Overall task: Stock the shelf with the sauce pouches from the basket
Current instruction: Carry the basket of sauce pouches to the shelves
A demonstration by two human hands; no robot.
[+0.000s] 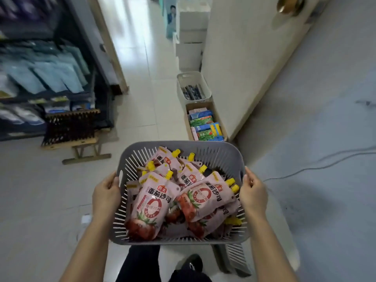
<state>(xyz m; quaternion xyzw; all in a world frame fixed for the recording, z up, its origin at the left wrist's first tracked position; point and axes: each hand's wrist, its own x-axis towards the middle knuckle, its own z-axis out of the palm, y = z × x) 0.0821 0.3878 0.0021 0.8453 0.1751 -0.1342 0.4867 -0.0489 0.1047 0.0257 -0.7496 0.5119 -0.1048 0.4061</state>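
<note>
Grey slotted basket, lower centre of frame, gripped at its side rims by left hand and right hand. Heaped inside: pink, yellow-capped sauce pouches, lower ones buried, basket floor hidden. Shelf, upper left, blurred and cut off.

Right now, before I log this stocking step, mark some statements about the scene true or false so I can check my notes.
1. The left hand and right hand grip the sides of the basket. True.
2. The basket is empty. False: it is full of pouches.
3. The pouches have yellow caps. True.
4. The basket is set down. False: the hands hold it up, with the shelf off to the left.
</note>
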